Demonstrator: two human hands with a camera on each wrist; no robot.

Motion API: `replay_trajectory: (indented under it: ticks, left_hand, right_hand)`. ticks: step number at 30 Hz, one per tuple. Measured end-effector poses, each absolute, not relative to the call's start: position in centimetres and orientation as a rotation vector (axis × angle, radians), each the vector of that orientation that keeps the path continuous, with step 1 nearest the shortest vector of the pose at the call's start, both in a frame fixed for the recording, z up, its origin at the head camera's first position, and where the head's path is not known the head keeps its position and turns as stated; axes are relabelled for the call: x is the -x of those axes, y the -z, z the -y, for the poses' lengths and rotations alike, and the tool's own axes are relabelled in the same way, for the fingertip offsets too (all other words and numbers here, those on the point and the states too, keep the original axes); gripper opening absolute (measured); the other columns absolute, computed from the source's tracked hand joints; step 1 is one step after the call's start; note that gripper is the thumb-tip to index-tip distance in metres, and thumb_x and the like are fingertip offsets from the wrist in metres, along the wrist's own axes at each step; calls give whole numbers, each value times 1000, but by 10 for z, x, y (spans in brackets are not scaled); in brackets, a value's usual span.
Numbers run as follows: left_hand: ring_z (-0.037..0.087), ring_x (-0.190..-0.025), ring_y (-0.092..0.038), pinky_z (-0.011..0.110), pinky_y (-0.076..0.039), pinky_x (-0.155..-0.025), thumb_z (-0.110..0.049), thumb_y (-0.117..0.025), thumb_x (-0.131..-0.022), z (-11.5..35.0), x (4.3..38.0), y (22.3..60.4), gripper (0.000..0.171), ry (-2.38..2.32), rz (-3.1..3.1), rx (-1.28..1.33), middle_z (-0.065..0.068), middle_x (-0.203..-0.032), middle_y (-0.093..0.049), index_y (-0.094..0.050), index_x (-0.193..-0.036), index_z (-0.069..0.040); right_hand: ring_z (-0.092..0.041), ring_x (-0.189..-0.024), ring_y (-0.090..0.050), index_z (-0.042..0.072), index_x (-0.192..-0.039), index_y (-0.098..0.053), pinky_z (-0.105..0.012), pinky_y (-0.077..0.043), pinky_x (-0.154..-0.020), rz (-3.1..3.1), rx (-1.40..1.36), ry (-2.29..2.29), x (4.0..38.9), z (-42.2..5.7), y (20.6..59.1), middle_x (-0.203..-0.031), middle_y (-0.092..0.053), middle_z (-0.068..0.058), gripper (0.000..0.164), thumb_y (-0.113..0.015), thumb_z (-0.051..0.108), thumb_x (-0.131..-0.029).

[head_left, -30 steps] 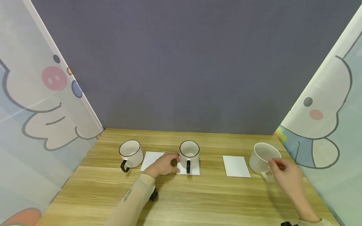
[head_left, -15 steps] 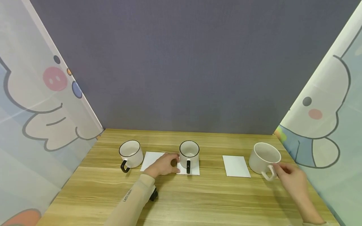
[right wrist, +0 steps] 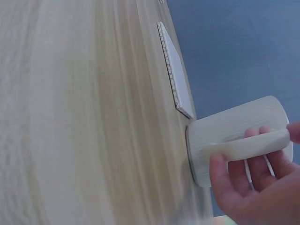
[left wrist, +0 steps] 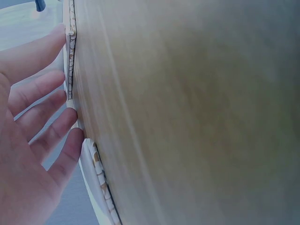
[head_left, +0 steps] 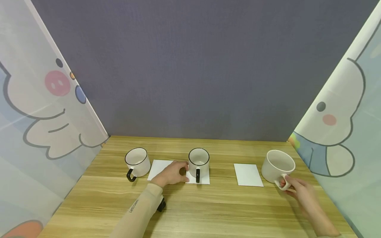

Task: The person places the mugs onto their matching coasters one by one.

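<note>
Gripping plain mug (head_left: 271, 170) by handle (right wrist: 255, 145) with right hand (head_left: 302, 195), likely for control, we hold left hand (head_left: 170, 173) loosely spread at middle card (head_left: 204, 178).

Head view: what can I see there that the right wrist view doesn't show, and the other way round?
Only the head view shows the left black-rimmed mug, the middle black-rimmed mug, the left grip beside that middle one, and the inside of the plain white mug.

Only the right wrist view shows the banded pattern along the cut edge of the right-hand white card.

Both show that card, the plain white mug, the right grip holding its handle, and the wooden table.
</note>
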State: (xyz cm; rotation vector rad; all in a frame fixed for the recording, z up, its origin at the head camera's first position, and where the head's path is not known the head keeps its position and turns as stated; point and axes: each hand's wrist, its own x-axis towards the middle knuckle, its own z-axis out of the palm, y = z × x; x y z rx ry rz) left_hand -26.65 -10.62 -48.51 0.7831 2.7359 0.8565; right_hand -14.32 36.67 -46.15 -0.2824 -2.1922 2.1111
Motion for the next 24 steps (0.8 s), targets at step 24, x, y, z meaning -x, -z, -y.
replay_trajectory:
  ticks: [24]
  left_hand:
    - [37,-126,-55,51,-41,-108,-19,-87,-80,107,266,486,25,-877,-2762,-814,12,-130,-67,-68,-95,-13]
  right_hand:
    - [-14,-74,-65,-4,-85,-68,-29,-59,-73,2111,241,-2217,150,-365,470,-76,-67,-2,36,-46,14,-108]
